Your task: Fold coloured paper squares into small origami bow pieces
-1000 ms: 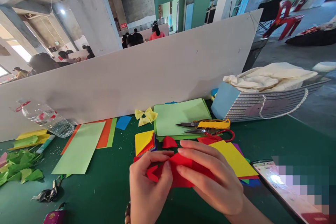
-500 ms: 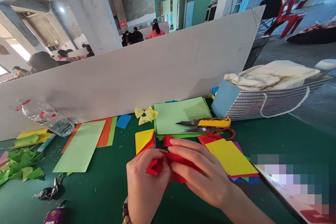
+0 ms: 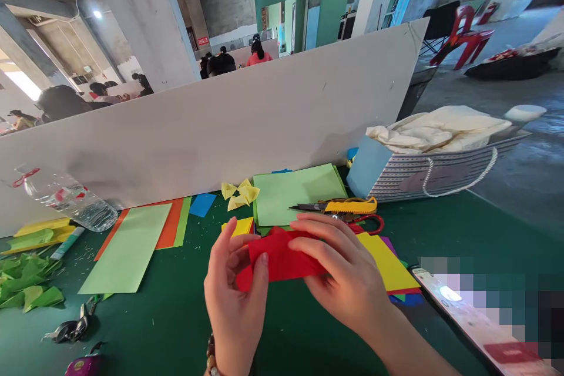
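Note:
A folded piece of red paper (image 3: 282,258) is held up between both hands, above the green table. My left hand (image 3: 238,294) pinches its left end, thumb on the near face and fingers behind. My right hand (image 3: 343,276) grips the right end, its fingers lying over the top edge. Part of the paper's right side is hidden by those fingers. Just behind the hands lie a stack of small yellow squares (image 3: 240,227), partly covered, and the folded pale yellow paper pieces (image 3: 240,194).
Light green sheets (image 3: 295,191) lie at the back, with scissors (image 3: 370,224) and a yellow-handled cutter (image 3: 350,206) on them. Yellow paper (image 3: 392,261) and a phone (image 3: 467,317) are at right. A water bottle (image 3: 74,200), green scraps (image 3: 30,282) and keys (image 3: 73,326) sit left.
The red paper has been turned and spread into a wider strip facing me. My left fingers have opened out from a tight pinch to hold its left end. The view has shifted slightly.

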{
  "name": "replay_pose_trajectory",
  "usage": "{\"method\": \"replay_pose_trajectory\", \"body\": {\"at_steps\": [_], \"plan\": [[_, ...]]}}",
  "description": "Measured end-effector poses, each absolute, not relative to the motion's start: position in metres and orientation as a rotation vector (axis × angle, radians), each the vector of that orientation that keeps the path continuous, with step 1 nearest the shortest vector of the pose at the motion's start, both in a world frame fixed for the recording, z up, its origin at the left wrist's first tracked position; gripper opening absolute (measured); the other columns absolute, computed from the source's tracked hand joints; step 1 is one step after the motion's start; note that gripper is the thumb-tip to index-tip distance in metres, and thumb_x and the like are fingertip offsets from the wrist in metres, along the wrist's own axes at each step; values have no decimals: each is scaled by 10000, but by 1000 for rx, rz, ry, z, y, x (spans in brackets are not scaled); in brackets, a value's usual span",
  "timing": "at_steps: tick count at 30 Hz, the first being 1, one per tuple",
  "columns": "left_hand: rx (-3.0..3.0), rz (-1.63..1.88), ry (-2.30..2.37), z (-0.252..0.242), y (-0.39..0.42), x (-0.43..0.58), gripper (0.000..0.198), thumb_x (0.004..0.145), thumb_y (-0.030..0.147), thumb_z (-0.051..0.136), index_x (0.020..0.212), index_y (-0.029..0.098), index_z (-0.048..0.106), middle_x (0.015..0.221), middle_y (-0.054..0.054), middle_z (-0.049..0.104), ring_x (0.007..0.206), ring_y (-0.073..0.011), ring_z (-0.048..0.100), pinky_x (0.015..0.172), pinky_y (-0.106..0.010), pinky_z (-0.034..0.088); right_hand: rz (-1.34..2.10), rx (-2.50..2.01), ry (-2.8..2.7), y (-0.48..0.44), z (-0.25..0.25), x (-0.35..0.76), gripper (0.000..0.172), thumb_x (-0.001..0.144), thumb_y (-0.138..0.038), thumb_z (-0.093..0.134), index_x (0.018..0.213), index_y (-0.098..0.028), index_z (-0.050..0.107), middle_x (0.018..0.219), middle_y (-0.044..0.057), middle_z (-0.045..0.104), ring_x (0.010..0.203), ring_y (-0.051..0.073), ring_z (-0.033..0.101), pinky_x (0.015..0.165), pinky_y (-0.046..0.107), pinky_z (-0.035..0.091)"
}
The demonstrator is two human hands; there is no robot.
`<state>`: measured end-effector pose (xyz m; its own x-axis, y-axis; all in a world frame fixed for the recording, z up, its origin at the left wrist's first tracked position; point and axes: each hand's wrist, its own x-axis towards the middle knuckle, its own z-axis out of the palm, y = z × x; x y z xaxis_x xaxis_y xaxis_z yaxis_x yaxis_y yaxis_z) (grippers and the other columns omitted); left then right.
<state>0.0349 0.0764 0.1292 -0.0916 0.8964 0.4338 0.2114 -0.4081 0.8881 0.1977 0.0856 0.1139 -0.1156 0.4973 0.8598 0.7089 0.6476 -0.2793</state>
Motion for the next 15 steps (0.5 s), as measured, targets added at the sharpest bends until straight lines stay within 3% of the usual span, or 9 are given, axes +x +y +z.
{"method": "replay_pose_trajectory", "body": {"at_steps": [10,15], "plan": [[1813,1553,1338,125,76,30,457,867,205,619,1305,279,511,1051,-44,727,951,-204,704,763,-289,604,-216,-1072,-1907,78,118,197,239,859,-107,521,1027,-227,642,1116,90,667,1085,242,614,848,409,564],[1994,1306,1060,128,75,33,779,759,229,761,1417,324,355,1287,-66,616,1179,-257,593,969,-383,529,-147,-1100,-1937,79,115,203,223,873,-119,544,1054,-209,639,1044,77,691,924,209,659,731,343,575]]}}
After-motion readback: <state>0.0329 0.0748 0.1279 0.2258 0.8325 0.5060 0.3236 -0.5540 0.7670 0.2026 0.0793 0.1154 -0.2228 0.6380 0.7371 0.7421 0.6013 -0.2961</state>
